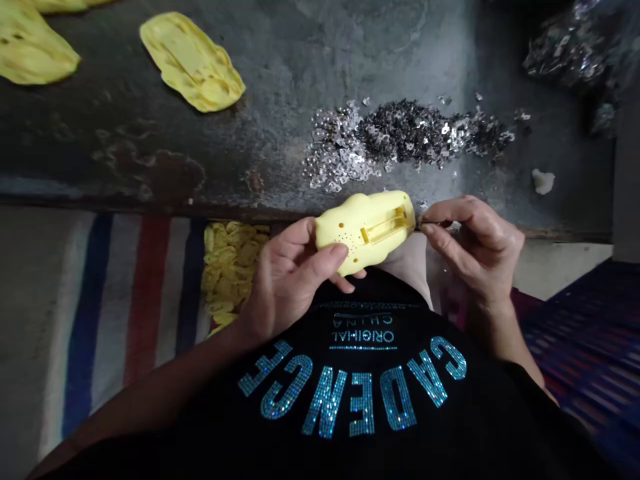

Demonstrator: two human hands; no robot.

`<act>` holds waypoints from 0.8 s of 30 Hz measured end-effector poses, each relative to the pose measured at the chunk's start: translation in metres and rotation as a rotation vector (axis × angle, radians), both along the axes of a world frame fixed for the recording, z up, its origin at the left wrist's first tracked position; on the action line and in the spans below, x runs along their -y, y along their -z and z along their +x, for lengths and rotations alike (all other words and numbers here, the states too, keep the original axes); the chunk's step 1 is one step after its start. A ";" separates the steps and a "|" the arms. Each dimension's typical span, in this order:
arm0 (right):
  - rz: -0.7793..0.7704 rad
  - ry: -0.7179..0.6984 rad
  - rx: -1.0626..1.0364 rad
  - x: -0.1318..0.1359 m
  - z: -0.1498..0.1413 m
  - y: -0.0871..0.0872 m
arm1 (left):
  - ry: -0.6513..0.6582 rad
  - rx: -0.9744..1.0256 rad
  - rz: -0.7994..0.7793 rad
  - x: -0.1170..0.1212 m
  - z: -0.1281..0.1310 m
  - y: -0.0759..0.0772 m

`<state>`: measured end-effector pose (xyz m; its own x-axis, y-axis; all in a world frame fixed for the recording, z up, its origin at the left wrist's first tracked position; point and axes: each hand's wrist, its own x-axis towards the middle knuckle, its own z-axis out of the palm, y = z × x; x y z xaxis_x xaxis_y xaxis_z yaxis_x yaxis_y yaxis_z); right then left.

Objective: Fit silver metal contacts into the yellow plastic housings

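Note:
My left hand (290,273) is closed on a yellow plastic shell (374,248), thumb on top and fingers beneath, just over the table's front edge. The shell's upper face has a long battery compartment, a cluster of tiny holes and a few larger holes. My right hand (475,243) pinches thumb and forefinger together beside the shell's right end. Something small and dark shows at those fingertips, too small to name. Just beyond the shell, a heap of small shiny metal clips (340,147) spreads across the table, with darker ones towards the right.
On the dark metal table (280,80) lie another yellow shell (193,60), more yellow shells (30,47) at far left, a white lump (543,181) and a bag of metal pieces (567,50). Below are a striped sack (143,287) with yellow parts (230,267) and a blue crate (590,333).

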<state>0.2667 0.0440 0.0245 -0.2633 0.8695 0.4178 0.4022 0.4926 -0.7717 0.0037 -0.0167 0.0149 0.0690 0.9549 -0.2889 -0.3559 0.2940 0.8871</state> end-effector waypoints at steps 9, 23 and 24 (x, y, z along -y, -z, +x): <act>-0.006 -0.009 -0.061 0.004 -0.010 0.000 | -0.011 0.086 0.047 0.012 -0.009 0.006; 0.357 -0.016 0.313 0.013 -0.014 -0.010 | 0.016 0.116 0.044 0.017 -0.007 0.003; 0.355 -0.016 0.322 0.014 -0.014 -0.010 | 0.016 0.109 0.037 0.017 -0.006 0.002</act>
